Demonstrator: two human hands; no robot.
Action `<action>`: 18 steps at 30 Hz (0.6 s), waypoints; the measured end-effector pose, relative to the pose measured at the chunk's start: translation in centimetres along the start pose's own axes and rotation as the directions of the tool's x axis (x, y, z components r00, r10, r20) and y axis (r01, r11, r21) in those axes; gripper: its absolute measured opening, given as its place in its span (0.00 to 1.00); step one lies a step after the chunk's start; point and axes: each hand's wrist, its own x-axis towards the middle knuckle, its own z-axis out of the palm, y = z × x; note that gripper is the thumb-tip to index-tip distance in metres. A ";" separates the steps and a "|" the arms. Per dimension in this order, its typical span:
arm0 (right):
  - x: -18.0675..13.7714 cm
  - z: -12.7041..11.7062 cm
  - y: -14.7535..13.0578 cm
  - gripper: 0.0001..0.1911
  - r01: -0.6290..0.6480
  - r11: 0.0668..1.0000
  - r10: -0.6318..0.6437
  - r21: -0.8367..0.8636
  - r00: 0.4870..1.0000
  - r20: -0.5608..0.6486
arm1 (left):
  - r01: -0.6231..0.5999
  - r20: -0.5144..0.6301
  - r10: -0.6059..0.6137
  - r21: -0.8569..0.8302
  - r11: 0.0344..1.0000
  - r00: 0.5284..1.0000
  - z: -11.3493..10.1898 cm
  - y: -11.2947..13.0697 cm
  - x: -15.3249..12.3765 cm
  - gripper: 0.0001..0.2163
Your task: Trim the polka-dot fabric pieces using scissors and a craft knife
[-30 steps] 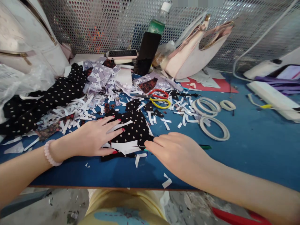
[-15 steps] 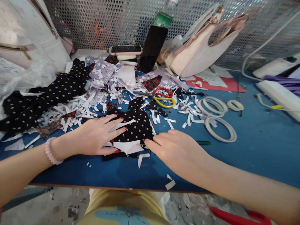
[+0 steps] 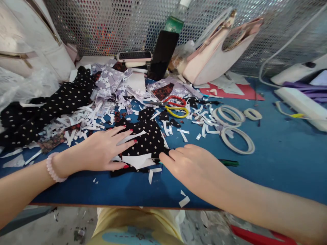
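My left hand (image 3: 102, 148) lies spread on a piece of black dotted fabric (image 3: 146, 137), its fingers apart and pressing it to the table. White paper pieces (image 3: 138, 161) show on and around the fabric. At the fabric's right edge, my right hand (image 3: 185, 161) is closed, thumb and fingers pinching a pulled-out corner. A slim green tool (image 3: 228, 162) sticks out behind this hand, and a thin dark tip shows by the thumb; most of the tool is hidden under the hand.
Red-and-yellow-handled scissors (image 3: 176, 106) lie beyond the fabric, among paper strips and fabric scraps. Several tape rolls (image 3: 237, 140) sit to the right. At the back stand a phone (image 3: 163, 54), a bottle (image 3: 175, 23) and a pink-white handbag (image 3: 217, 58). Dotted cloth (image 3: 61, 98) is heaped left.
My right hand has moved slightly right, drawing the fabric corner with it; the green tool has shifted right too. My left hand stays on the fabric. The whole view has shifted a little.
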 end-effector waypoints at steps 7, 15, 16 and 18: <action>-0.8 -0.2 -0.4 0.12 -0.011 0.999 0.007 0.042 0.994 0.105 | 0.001 -0.012 -0.001 0.009 1.000 1.000 0.0 0.0 0.0 0.29; -1.6 0.3 -1.5 0.13 -0.062 0.997 0.058 0.036 0.994 0.093 | -0.003 -0.021 0.003 -0.013 1.000 1.000 -0.1 -0.1 0.1 0.29; -1.7 0.4 -1.6 0.13 -0.063 0.998 0.060 0.030 0.994 0.094 | 0.003 -0.017 -0.003 -0.018 1.000 1.000 -0.1 -0.1 0.1 0.29; -1.9 0.5 -1.6 0.13 -0.060 0.998 0.059 0.009 0.994 0.091 | 0.016 -0.010 -0.016 -0.031 0.999 1.000 -0.1 -0.1 0.0 0.29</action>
